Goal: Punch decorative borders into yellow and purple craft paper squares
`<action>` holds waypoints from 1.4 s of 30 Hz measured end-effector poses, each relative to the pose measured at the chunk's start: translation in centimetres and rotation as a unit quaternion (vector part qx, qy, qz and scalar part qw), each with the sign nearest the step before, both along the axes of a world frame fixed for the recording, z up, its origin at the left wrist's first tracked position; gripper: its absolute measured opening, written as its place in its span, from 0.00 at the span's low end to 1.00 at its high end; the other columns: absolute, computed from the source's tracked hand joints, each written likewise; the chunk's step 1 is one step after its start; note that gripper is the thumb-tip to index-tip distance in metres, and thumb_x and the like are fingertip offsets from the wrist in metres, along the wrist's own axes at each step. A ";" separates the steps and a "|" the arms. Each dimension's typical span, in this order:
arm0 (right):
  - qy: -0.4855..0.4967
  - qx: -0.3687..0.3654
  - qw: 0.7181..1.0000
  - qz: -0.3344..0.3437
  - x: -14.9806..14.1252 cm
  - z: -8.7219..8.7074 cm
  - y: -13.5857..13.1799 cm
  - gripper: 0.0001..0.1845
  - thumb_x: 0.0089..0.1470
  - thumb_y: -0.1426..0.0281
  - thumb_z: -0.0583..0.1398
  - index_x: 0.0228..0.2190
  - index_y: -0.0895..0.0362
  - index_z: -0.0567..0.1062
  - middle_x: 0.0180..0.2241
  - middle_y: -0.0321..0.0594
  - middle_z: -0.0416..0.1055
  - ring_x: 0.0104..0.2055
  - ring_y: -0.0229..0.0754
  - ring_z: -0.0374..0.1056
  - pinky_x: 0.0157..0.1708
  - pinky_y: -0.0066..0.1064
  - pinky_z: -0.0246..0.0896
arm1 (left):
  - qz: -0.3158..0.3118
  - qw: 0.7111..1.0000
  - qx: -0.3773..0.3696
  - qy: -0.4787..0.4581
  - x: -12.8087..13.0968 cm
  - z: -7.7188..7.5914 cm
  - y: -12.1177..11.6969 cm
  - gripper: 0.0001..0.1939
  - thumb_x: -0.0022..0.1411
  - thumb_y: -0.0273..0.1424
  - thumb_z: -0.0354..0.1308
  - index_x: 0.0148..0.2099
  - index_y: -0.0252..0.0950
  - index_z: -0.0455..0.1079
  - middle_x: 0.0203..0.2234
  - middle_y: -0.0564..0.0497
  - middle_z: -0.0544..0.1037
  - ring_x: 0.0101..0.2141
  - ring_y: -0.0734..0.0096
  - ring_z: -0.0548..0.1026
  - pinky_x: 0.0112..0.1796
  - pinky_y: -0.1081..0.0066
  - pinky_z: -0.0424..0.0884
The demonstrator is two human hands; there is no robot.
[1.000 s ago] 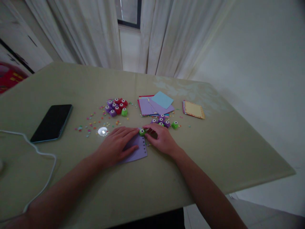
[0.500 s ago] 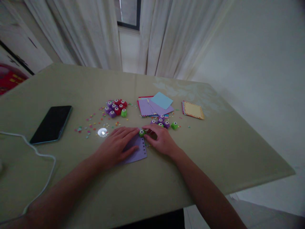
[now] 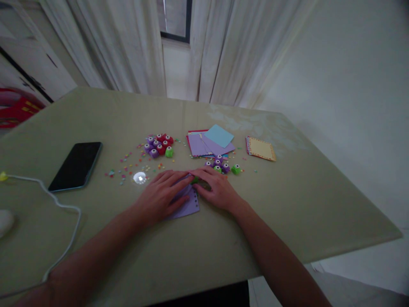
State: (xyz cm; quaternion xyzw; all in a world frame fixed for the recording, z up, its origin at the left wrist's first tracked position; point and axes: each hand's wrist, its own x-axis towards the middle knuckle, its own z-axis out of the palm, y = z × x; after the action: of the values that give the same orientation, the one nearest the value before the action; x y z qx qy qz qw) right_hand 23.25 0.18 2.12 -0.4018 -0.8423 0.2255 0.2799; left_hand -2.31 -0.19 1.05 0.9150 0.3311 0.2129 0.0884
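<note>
My left hand lies flat on a sheet of purple paper, thumb and fingers stretched out, covering much of it. Small dark holes run along the sheet's right edge. At its upper right corner sits a small green craft punch, mostly hidden under fingers. My right hand is closed on this punch, its fingertips over the top and thumb at the near side. The left fingertips touch or nearly touch it too. Just beyond the right hand stand several purple and green punches.
More purple, red and green punches cluster at the back left, among scattered confetti. Loose coloured sheets lie behind my hands, a cream card stack to their right. A black tablet and white cable are at left.
My right fingers have come down over the top of the green punch, hiding the white dot that showed before. The view has shifted slightly; the paper stays in place.
</note>
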 end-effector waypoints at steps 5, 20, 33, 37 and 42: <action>-0.001 0.007 1.000 -0.003 0.0 -0.1 0.0 0.28 0.67 0.74 0.64 0.66 0.50 0.73 0.58 0.48 0.76 0.60 0.50 0.72 0.64 0.47 0.68 | 0.003 1.000 0.006 -0.008 0.1 -0.2 0.0 0.28 0.78 0.41 0.55 0.75 0.45 0.64 0.66 0.41 0.75 0.61 0.48 0.74 0.64 0.47 0.68; -0.038 0.030 0.999 0.007 0.0 -0.6 0.1 0.29 0.68 0.72 0.62 0.68 0.52 0.71 0.57 0.50 0.77 0.59 0.51 0.72 0.62 0.47 0.69 | 0.028 0.999 -0.017 -0.010 0.0 -0.5 0.1 0.24 0.77 0.40 0.56 0.71 0.46 0.70 0.67 0.41 0.73 0.64 0.48 0.71 0.65 0.44 0.66; -0.083 0.057 0.995 -0.015 -0.5 -0.9 -0.6 0.30 0.71 0.72 0.58 0.71 0.56 0.68 0.56 0.53 0.76 0.57 0.54 0.70 0.61 0.50 0.69 | 0.084 0.995 0.016 0.056 0.7 0.2 -0.2 0.29 0.71 0.23 0.53 0.69 0.49 0.73 0.68 0.47 0.75 0.68 0.43 0.69 0.67 0.36 0.62; -0.077 0.064 0.995 -0.019 -0.7 -1.2 -0.7 0.30 0.70 0.76 0.56 0.70 0.57 0.69 0.56 0.53 0.76 0.56 0.53 0.70 0.61 0.48 0.69 | 0.092 0.992 0.042 0.076 1.1 0.2 -0.6 0.35 0.65 0.16 0.52 0.68 0.48 0.74 0.67 0.47 0.75 0.68 0.45 0.70 0.67 0.39 0.65; -0.063 0.065 0.995 -0.033 -0.8 -1.8 -0.5 0.30 0.69 0.77 0.56 0.69 0.55 0.70 0.54 0.52 0.77 0.55 0.52 0.70 0.60 0.47 0.69 | 0.087 0.992 0.063 0.072 1.3 -0.1 -0.5 0.37 0.61 0.14 0.51 0.67 0.47 0.74 0.66 0.47 0.77 0.67 0.47 0.71 0.66 0.42 0.67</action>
State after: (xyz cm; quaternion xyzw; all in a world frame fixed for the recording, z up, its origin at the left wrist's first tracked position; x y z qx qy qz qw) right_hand 22.47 -0.33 0.34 -0.4240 -0.8574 0.1344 0.2590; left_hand -1.03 -0.67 0.91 0.8995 0.4008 0.1735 -0.0124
